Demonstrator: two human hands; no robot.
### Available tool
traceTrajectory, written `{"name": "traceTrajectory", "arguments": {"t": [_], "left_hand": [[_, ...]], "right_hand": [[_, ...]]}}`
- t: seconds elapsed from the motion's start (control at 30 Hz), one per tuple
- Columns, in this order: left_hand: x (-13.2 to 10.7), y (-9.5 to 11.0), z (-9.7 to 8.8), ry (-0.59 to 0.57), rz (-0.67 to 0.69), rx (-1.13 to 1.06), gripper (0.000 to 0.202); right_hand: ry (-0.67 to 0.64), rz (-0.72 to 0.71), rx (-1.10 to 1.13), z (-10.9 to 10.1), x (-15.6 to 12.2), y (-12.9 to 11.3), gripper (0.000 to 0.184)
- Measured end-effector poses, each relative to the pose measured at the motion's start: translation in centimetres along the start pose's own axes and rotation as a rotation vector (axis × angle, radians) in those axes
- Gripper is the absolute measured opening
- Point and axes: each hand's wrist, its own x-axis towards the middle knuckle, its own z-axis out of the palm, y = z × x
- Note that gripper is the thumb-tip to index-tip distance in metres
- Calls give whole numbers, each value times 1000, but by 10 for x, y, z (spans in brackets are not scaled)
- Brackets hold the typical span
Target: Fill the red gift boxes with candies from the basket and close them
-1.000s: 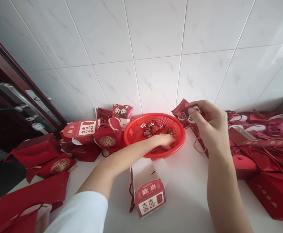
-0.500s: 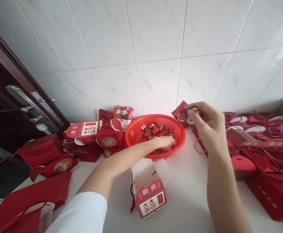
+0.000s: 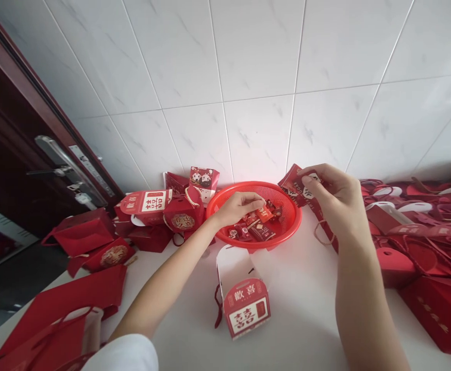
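My left hand (image 3: 237, 204) hovers over the red plastic basket (image 3: 287, 229), pinching a small red wrapped candy (image 3: 264, 213) lifted above the other candies (image 3: 248, 232) lying in it. At the basket's right rim my right hand (image 3: 331, 198) is closed on a flat red packet (image 3: 297, 186). In front of the basket an open red and white gift box (image 3: 244, 296) with gold characters stands on the white tabletop (image 3: 302, 319).
Assembled red gift boxes (image 3: 163, 208) crowd the left of the basket. Flat red paper bags (image 3: 66, 304) lie at the near left. A heap of folded red boxes with cord handles (image 3: 418, 237) fills the right. White tiled wall behind; a dark door with a handle (image 3: 61, 165) at left.
My left hand rose out of the basket's candy pile, toward the left rim, holding one candy. My right hand stayed put on the packet. The view shifted slightly.
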Motion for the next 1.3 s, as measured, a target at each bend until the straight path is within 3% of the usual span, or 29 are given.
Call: {"name": "traceTrajectory", "arguments": {"t": [0.17,0.37,0.67,0.87,1.07,1.2,1.3], "left_hand": [[-49,20,-15,49,30,78,29],[-87,29,-7,-10,-134,188,23],[-97,17,0,-14,-89,329,22],[-104,15,6,-33,-87,361,22],[-114,24,6,-144,-90,504,24],[-124,32,-2,-109,-209,722,24],[-130,36,-9,-204,-366,781,31]], "right_hand": [[-66,83,198,-13,-5,-5,10],[-157,171,374,-9,-12,-11,11],[-452,227,364,12,-33,-17,22],[-558,182,304,18,-40,-16,24],[-702,194,275,28,-44,-17,22],[-793,160,191,38,-48,-14,20],[-892,118,164,45,-51,-12,19]]}}
